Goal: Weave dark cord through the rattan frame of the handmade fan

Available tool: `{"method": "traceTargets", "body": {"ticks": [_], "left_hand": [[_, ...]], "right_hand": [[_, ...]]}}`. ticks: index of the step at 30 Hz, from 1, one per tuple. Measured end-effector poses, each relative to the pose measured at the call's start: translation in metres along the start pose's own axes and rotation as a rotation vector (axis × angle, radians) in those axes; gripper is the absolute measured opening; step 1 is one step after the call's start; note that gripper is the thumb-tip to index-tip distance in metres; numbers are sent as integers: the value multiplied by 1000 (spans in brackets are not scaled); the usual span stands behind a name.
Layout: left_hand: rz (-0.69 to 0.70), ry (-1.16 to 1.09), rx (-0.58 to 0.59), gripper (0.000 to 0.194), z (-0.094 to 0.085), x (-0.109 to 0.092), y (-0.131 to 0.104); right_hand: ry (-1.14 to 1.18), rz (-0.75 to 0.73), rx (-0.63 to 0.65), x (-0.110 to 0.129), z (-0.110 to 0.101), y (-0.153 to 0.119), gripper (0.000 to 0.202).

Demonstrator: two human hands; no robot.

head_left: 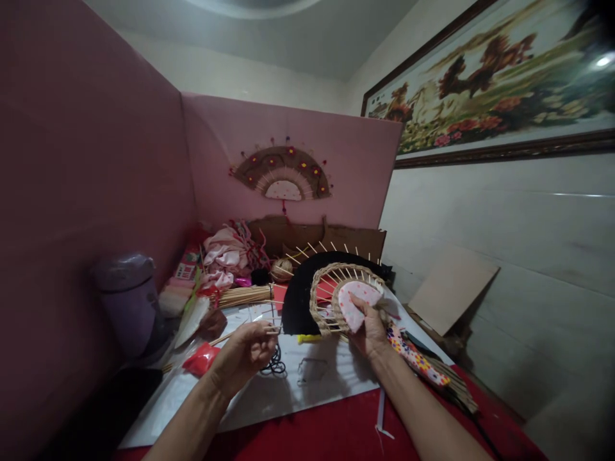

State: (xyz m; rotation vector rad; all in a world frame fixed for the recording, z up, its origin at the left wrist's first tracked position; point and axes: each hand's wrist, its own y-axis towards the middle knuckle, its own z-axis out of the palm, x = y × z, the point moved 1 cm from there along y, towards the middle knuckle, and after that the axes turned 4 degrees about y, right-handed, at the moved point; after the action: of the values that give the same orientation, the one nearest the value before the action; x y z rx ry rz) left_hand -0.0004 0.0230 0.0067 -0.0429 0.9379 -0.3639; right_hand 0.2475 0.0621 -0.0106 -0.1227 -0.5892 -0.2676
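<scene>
A handmade craft fan (298, 301) is held above the table, with a black outer band, a braided tan cord arc and thin wooden sticks poking past its edge. My right hand (371, 330) grips its white, pink-spotted fabric centre (353, 305), thumb on top. At the fan's lower left edge, my left hand (252, 352) has curled fingers pinched on the ends of the thin sticks; the exact contact is small and hard to see. Black cord (273, 363) lies loosely on the white sheet (259, 406) just beyond that hand.
A finished-looking fan (283, 173) hangs on the pink panel (350, 166). Bundled sticks (245, 296), pink fabric (225, 250), a twine ball (282, 269) and a red packet (200, 359) lie around. A lilac bin (127, 307) stands left; a floral-patterned piece (418, 360) lies right.
</scene>
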Motion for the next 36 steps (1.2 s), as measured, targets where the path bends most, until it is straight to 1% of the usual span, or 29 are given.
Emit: {"method": "traceTargets", "body": {"ticks": [1, 4, 7, 11, 14, 19, 21, 24, 26, 28, 30, 33, 36], "left_hand": [[9, 19, -2, 8, 0, 0, 0], [69, 132, 40, 5, 3, -1, -1], [125, 272, 43, 13, 5, 0, 0], [240, 438, 14, 19, 6, 1, 5], [329, 625, -56, 25, 5, 2, 8], [394, 946, -267, 34, -4, 6, 12], [526, 1118, -320, 29, -7, 7, 12], [814, 1372, -343, 17, -7, 7, 10], [912, 1470, -344, 14, -6, 8, 8], [929, 1510, -324, 13, -5, 10, 8], [916, 1485, -259, 11, -4, 12, 8], [870, 1355, -161, 10, -1, 14, 9], [816, 1254, -156, 11, 1, 14, 9]], "right_hand": [[6, 4, -7, 1, -1, 1, 33], [21, -9, -39, 3, -2, 5, 33], [13, -39, -49, 6, -2, 7, 32], [8, -84, -36, 9, 0, 8, 32], [5, -116, -23, 11, -1, 10, 32], [-10, -175, -38, 10, -3, 10, 32], [-20, -180, -26, 9, -2, 9, 33], [-24, -190, -17, 8, 0, 7, 34], [-26, -190, -18, 8, 1, 6, 34], [-30, -181, -22, 7, 2, 5, 33], [-37, -185, -28, 7, 3, 4, 32], [-35, -189, -29, 7, 5, 2, 30], [-26, -181, -22, 7, 7, 0, 31]]}}
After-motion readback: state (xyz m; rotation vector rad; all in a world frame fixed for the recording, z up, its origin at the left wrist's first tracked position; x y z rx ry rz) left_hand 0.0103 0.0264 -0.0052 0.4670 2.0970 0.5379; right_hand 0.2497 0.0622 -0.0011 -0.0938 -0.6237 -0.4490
